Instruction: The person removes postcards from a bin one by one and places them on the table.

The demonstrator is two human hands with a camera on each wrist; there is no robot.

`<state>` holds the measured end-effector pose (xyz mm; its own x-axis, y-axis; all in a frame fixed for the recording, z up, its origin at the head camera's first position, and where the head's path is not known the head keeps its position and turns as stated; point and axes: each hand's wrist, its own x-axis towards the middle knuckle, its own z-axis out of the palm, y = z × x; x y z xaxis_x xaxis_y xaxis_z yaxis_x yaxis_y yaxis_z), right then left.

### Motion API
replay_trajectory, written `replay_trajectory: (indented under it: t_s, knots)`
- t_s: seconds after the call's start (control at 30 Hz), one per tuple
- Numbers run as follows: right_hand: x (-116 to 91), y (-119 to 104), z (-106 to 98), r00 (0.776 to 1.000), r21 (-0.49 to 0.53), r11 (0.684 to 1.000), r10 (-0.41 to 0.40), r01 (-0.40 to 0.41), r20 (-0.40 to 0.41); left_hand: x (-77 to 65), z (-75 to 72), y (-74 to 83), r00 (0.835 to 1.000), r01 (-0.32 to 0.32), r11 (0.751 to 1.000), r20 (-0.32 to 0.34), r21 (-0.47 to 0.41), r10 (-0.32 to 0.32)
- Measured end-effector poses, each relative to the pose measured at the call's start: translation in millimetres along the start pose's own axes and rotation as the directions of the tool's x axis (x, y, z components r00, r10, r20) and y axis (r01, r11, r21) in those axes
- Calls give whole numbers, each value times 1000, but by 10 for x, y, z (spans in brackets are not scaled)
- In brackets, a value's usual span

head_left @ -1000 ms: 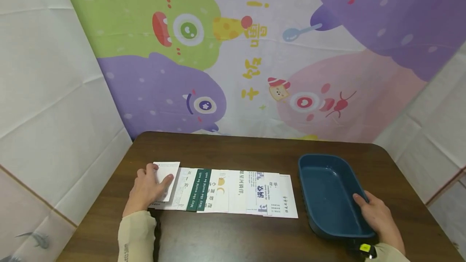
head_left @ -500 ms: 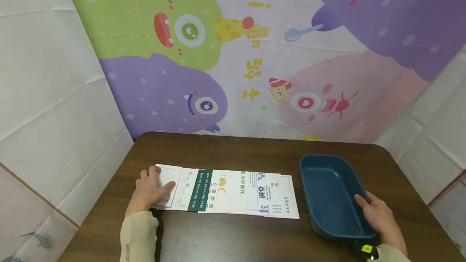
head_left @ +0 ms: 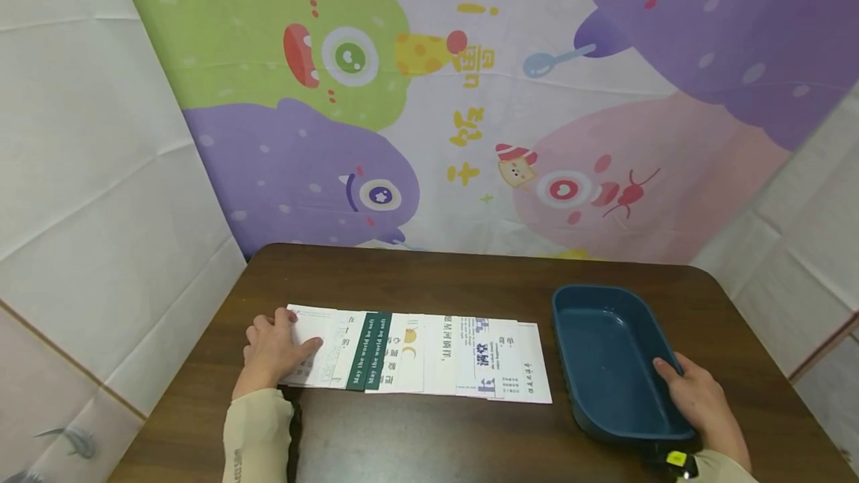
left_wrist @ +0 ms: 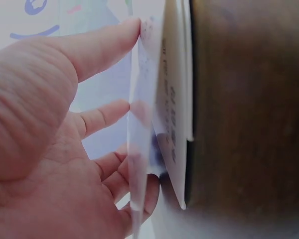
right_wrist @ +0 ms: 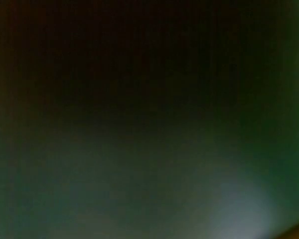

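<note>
My left hand [head_left: 268, 352] holds a white card [head_left: 314, 321] at the left end of a row of overlapping printed cards [head_left: 439, 356]. In the left wrist view, the thumb [left_wrist: 107, 47] and fingertips touch that thin card [left_wrist: 145, 89], which leans slightly away from the cards behind it. Two dark green cards [head_left: 369, 351] lie in the row among the white ones. At the right, my right hand [head_left: 701, 397] grips the side rim of a deep blue tray [head_left: 614, 364], thumb over the inside. The right wrist view is dark and blurred.
Everything rests on a dark brown wooden table [head_left: 470, 446]. Behind it hangs a cloth [head_left: 463, 229] with cartoon figures, and white panels [head_left: 114, 170] stand at both sides. The tray is just right of the row's end.
The left hand has lowered the white card onto the left end of the row, turning it into line with the others. My right hand and the tray stay in place.
</note>
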<state>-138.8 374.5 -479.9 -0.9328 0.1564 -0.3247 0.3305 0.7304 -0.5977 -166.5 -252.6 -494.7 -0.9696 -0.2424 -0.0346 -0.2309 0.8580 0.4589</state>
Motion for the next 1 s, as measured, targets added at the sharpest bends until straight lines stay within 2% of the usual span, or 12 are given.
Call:
replay_trajectory:
  t_s: [0.7, 1.0]
  knots:
    - [4, 10, -2, 1000, -10, 1000, 2, -2, 8, -5, -3, 31, 999, 20, 999, 42, 48, -22]
    - [35, 18, 6, 1000, -18, 1000, -19, 18, -20, -10, -13, 29, 999, 10, 999, 42, 50, -12]
